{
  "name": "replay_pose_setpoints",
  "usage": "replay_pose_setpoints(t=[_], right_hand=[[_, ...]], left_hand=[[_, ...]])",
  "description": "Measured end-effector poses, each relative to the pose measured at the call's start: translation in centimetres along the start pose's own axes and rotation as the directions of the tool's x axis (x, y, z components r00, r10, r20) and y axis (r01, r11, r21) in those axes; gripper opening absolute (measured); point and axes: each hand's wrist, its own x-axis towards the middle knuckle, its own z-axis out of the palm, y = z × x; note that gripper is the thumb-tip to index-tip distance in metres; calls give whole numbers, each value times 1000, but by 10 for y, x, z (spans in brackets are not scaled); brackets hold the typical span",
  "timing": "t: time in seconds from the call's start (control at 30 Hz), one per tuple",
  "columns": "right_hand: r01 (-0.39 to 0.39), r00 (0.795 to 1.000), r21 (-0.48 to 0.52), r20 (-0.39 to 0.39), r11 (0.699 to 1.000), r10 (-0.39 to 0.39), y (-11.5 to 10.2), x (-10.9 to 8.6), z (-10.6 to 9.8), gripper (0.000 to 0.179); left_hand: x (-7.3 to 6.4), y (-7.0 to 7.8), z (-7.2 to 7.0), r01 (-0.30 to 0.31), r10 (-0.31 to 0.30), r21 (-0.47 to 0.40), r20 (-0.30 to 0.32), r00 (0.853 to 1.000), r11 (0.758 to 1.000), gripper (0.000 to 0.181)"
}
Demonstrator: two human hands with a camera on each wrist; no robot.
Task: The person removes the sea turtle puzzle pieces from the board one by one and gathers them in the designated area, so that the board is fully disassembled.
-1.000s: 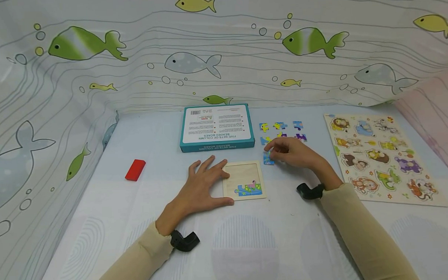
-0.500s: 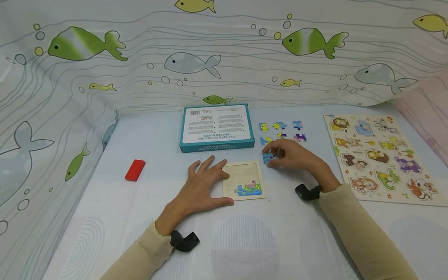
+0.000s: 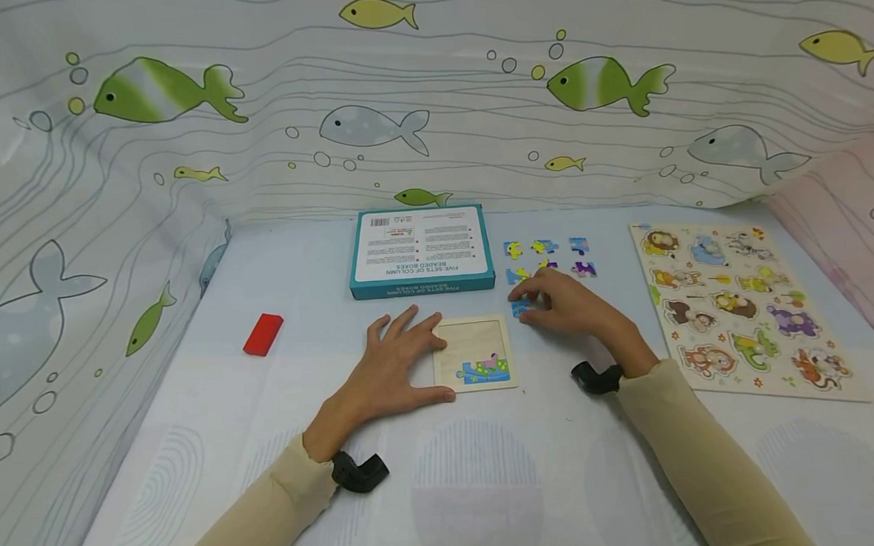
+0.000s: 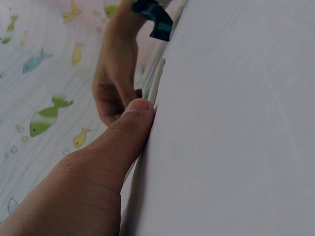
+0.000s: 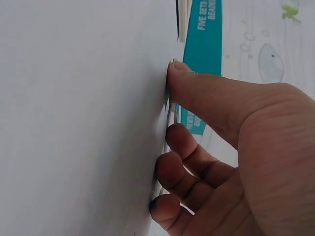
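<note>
In the head view, a small square wooden puzzle tray (image 3: 475, 328) lies in front of me, with joined blue, green and pink pieces (image 3: 487, 371) along its near right side. My left hand (image 3: 389, 363) rests at its left, fingers spread, thumb at the near corner and a fingertip on the left rim. The left wrist view has that thumb (image 4: 135, 110) against the tray's edge. Beyond the tray's right side, my right hand (image 3: 564, 301) pinches a blue puzzle piece (image 3: 520, 308) low over the table. Its thumb (image 5: 184, 78) shows at the piece's edge; the index fingertip is hidden.
Several loose puzzle pieces (image 3: 582, 269) lie in rows beyond my right hand. A teal-edged box (image 3: 422, 249) is behind the tray. To the left lies a red block (image 3: 263, 334). A large animal puzzle board (image 3: 742, 310) fills the right side.
My right hand has shifted slightly left with the blue piece, which moved a little away from me and toward the tray's side. My left hand and the tray have stayed put.
</note>
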Motion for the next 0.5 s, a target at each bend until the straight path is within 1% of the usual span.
replay_pose_setpoints(t=[0.1, 0.2, 0.3, 0.5], right_hand=[[3, 1000, 3, -17, 1000, -3, 0, 0, 1, 33], [-14, 1000, 6, -26, 1000, 14, -1, 0, 1, 33], [-33, 999, 13, -26, 999, 33, -1, 0, 1, 33], [-45, 999, 16, -25, 999, 46, -1, 0, 0, 34]], left_hand=[[0, 0, 0, 3, -3, 4, 1, 1000, 1000, 68], [0, 0, 0, 4, -4, 5, 0, 1000, 1000, 68], [-1, 0, 0, 3, -3, 7, -4, 1000, 1000, 68], [-1, -1, 1, -1, 1, 11, -3, 1000, 1000, 68]])
